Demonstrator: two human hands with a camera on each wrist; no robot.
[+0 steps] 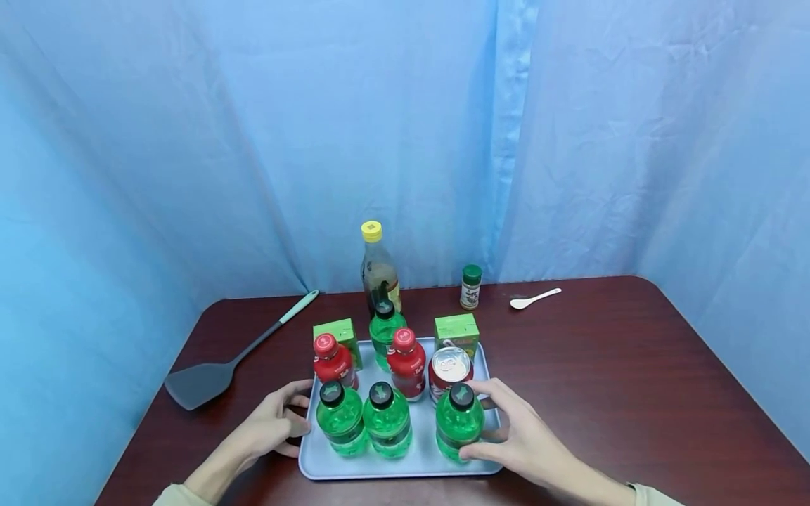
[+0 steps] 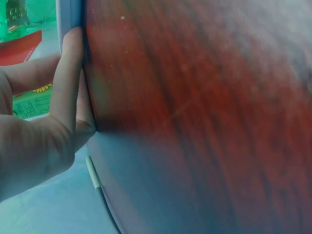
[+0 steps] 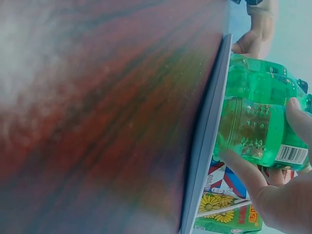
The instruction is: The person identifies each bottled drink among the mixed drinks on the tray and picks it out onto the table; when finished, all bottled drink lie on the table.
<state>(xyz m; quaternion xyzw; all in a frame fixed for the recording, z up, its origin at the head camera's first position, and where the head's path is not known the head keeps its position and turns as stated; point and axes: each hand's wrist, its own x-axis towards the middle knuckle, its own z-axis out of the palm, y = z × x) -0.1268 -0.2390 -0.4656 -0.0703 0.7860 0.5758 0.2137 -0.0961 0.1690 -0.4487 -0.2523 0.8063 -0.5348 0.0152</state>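
A pale blue-grey tray point(image 1: 420, 464) holds several green bottles with black caps, two red-capped bottles, a can and two green cartons. At its front right corner my right hand point(image 1: 522, 436) grips a green bottle point(image 1: 460, 422), thumb and fingers around its side; the right wrist view shows this bottle point(image 3: 248, 129) upright against the hand. My left hand point(image 1: 272, 425) is at the tray's left edge, its fingers point(image 2: 68, 73) touching the outer side of the rim. Nearest to it on the tray stand a green bottle point(image 1: 342, 422) and a red-capped bottle point(image 1: 334, 362).
Behind the tray stands a tall yellow-capped bottle point(image 1: 380, 270). A green-lidded shaker point(image 1: 470, 288) and a white spoon point(image 1: 534, 299) are at the back right. On the left lies a grey spatula point(image 1: 202, 383). Blue curtains point(image 1: 392, 126) surround the dark wooden table point(image 1: 620, 379).
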